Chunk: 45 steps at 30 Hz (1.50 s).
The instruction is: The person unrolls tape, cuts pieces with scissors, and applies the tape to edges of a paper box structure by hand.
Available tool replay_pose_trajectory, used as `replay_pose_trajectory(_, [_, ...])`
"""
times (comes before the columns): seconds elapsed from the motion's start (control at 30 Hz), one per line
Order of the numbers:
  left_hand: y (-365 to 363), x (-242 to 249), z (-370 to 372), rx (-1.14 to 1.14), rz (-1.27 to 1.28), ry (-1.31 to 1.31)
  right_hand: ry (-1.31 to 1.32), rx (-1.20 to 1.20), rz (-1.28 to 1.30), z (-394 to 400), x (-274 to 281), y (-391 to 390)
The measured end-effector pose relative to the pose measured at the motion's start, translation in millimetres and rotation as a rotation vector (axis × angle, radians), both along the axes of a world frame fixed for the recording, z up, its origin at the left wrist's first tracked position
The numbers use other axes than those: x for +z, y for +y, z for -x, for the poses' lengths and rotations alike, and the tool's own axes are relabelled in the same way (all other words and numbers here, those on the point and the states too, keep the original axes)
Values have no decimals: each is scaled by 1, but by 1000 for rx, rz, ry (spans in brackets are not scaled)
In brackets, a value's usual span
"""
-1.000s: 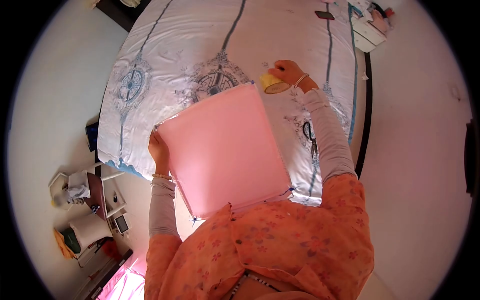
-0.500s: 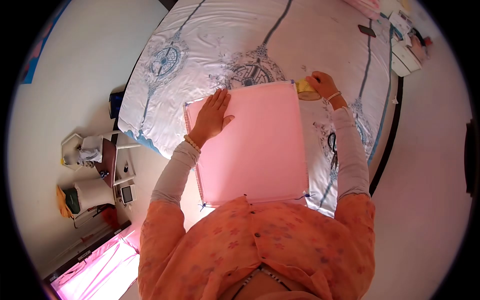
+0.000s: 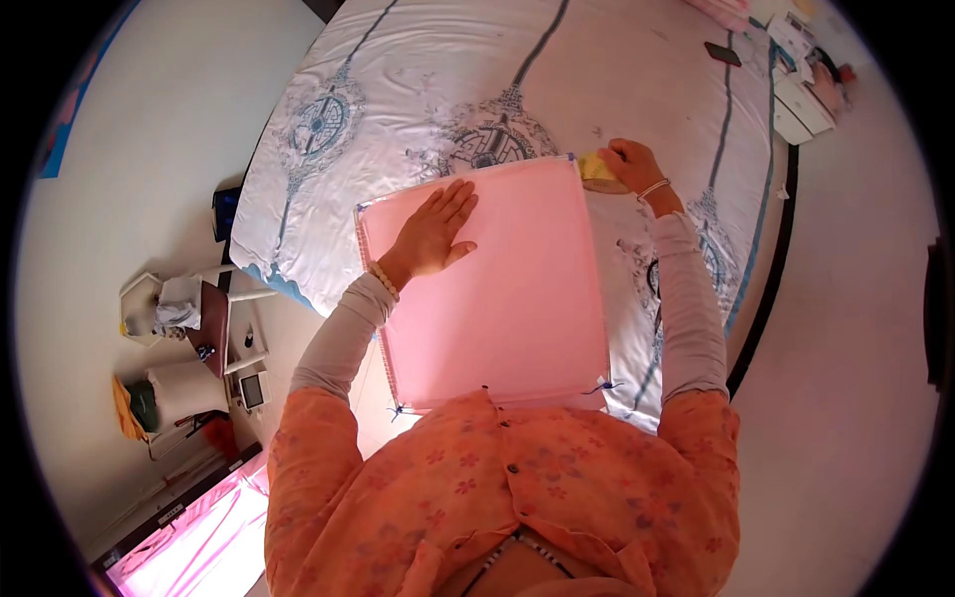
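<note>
Item 1: pink square panel (image 3: 507,308), smooth-faced, shaded towards its lower left; whitish edging, blue ties at the two lower corners, blue marks at the upper two. Located between the person's arms, its top over the bed, its lower edge close to the orange floral shirt (image 3: 497,488). Clock positions are read from its centre.

Item 2: yellow tape roll (image 3: 601,179), at 2 o'clock, just beside the panel's upper right corner; contact cannot be told.

Hands: left hand (image 3: 433,234) open and flat on the panel at 11 o'clock, thumb spread; right hand (image 3: 634,166) curled round the tape roll at 2 o'clock.

Changes from one second ago: left hand moved from gripping the left edge to lying on the face; panel turned squarer to the view; roll nearer the corner.

Setting: bed (image 3: 637,80) with white, blue-patterned sheet; scissors at 3 o'clock, partly behind the sleeve; phone (image 3: 723,54) between 1 and 2; white drawers (image 3: 801,107) at 2; pale cushion (image 3: 187,390) at 8.
</note>
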State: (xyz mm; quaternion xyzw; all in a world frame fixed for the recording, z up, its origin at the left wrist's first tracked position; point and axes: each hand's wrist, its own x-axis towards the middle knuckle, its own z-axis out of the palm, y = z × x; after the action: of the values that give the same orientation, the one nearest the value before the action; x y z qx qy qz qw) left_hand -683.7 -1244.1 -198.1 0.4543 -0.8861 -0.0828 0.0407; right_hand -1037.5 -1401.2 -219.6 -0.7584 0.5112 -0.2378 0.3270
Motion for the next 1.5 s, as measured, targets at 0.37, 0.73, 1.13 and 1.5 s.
replay_pose_trajectory(0.37, [-60, 2, 99, -213, 11, 145, 40, 46, -5, -4, 13, 1])
replay_pose_trajectory(0.73, [-63, 0, 121, -222, 46, 87, -58, -4, -122, 4, -18, 14])
replay_pose_trajectory(1.13, [-66, -6, 149, -123, 45, 55, -3, -99, -76, 5, -21, 7])
replay_pose_trajectory(1.5, [-64, -16, 147, -177, 79, 69, 182, 201, -32, 5, 1, -24])
